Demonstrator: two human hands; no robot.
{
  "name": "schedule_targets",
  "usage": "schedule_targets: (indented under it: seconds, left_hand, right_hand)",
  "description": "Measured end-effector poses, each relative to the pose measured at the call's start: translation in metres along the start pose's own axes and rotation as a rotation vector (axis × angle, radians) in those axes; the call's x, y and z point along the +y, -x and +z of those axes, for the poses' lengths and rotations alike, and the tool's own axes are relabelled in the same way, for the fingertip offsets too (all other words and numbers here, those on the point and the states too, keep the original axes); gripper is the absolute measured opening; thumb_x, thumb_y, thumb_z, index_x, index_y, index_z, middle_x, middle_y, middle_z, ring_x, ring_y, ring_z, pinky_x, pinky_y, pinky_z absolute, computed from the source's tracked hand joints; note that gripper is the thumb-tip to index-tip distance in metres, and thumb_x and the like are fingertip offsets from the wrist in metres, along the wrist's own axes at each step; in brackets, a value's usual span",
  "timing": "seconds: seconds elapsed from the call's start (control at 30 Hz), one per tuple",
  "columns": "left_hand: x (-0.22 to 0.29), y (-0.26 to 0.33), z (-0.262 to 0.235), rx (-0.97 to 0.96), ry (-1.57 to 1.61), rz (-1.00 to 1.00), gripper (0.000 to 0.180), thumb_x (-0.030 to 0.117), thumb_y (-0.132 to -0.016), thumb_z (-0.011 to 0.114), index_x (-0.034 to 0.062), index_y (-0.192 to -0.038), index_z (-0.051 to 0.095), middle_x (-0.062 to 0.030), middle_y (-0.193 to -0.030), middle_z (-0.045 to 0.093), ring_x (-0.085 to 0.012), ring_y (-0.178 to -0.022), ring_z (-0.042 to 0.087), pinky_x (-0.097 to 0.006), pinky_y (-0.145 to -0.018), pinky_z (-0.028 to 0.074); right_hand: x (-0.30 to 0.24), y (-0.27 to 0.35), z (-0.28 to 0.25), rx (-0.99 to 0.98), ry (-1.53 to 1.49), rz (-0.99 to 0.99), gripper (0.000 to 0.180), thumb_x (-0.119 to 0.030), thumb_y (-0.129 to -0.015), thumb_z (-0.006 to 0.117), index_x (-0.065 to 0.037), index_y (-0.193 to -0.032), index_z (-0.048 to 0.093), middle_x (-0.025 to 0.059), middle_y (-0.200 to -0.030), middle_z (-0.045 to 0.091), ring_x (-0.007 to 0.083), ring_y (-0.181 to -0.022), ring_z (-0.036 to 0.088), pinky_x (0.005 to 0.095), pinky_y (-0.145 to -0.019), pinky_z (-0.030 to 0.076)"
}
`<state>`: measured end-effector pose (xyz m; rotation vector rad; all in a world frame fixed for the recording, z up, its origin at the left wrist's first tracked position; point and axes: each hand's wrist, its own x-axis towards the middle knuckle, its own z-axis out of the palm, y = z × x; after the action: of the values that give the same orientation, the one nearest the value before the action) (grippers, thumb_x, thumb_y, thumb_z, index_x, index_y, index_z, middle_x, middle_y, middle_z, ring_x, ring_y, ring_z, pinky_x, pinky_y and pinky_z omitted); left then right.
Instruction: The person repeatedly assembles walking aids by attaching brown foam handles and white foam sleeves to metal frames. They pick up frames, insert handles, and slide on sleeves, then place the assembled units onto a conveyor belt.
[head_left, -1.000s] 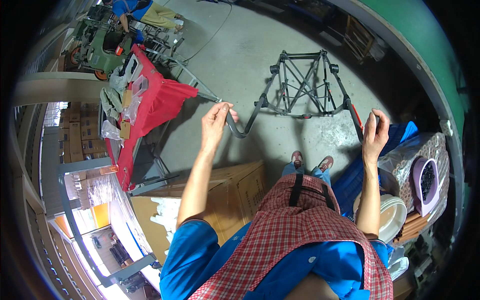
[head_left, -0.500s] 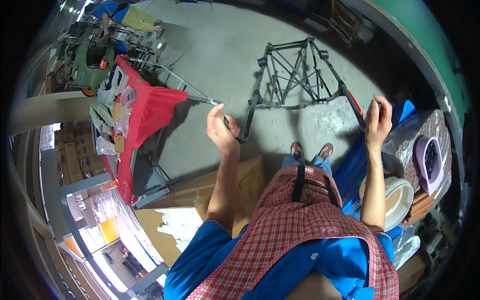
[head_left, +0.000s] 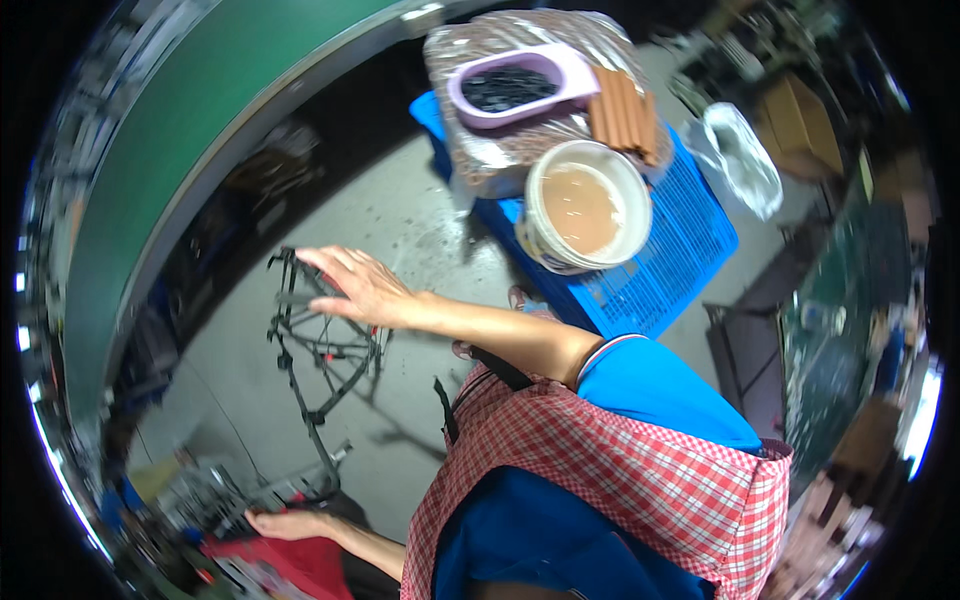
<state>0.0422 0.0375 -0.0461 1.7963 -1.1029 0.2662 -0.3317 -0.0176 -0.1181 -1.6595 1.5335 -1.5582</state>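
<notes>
The black tubular folding frame (head_left: 328, 357) is seen spread open beyond the two hands, over the floor; whether its weight is borne by the floor or by the hands cannot be told. The right hand (head_left: 362, 287) is held out over its upper side, fingers nearly straight and thumb set apart, with a blurred grey bar seen in the gap; whether that bar is gripped cannot be told. The left hand (head_left: 292, 524) is set near the end of the frame's long lower rail, only slightly curled as far as is shown, and its hold cannot be told either. Such a wide, jointed frame is judged best handled by matched holds on both side rails, with fingers kept off the hinges, where skin could be pinched, and with the rails kept level so that the frame is not twisted. The grey floor (head_left: 400, 230) is marked with dark stains and is bounded by a long green panel (head_left: 235, 100). Near the feet, a blue plastic crate (head_left: 660, 270) is topped by a plastic-wrapped bundle (head_left: 590, 35) and a white bucket (head_left: 548, 240) with pale brown contents. On the bundle are set a lilac tub (head_left: 575, 75), brown tubes (head_left: 625, 115) and, inside the tub, small black pieces (head_left: 510, 88).
</notes>
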Motion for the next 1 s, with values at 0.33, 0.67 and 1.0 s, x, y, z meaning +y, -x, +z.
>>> schedule_targets:
  seconds: [0.33,0.67,1.0]
  left_hand:
    - [0.215,0.127,0.172,-0.876,0.839,-0.41,0.047,0.038,-0.098,0.046,0.0038,-0.129,0.041,-0.0073,-0.09,0.051,-0.0152,-0.075,0.05,-0.031,-0.067,0.044]
    - [0.196,0.136,0.189,-0.762,0.706,-0.285,0.028,0.029,-0.098,0.046,0.005,-0.112,0.049,-0.001,-0.068,0.043,-0.0099,-0.051,0.035,-0.025,-0.046,0.032]
    - [0.195,0.138,0.2,-0.628,0.574,-0.235,0.034,0.036,-0.099,0.044,0.0071,-0.115,0.052,-0.0015,-0.07,0.045,-0.0086,-0.049,0.034,-0.022,-0.043,0.031]
  right_hand:
    - [0.07,0.244,-0.314,0.911,0.263,0.637,0.022,-0.015,-0.098,0.049,0.0,-0.102,0.064,0.0068,-0.094,0.066,0.0137,-0.084,0.062,0.0282,-0.079,0.05]
    - [0.335,0.395,-0.373,0.843,0.548,1.66,0.071,-0.044,-0.071,0.075,-0.002,-0.124,0.051,0.0222,-0.117,0.059,0.0352,-0.107,0.06,0.0418,-0.093,0.048]
    - [0.382,0.402,-0.401,0.907,0.57,1.772,0.072,-0.043,-0.062,0.082,0.002,-0.111,0.055,0.0226,-0.112,0.062,0.0362,-0.104,0.062,0.0452,-0.089,0.051]
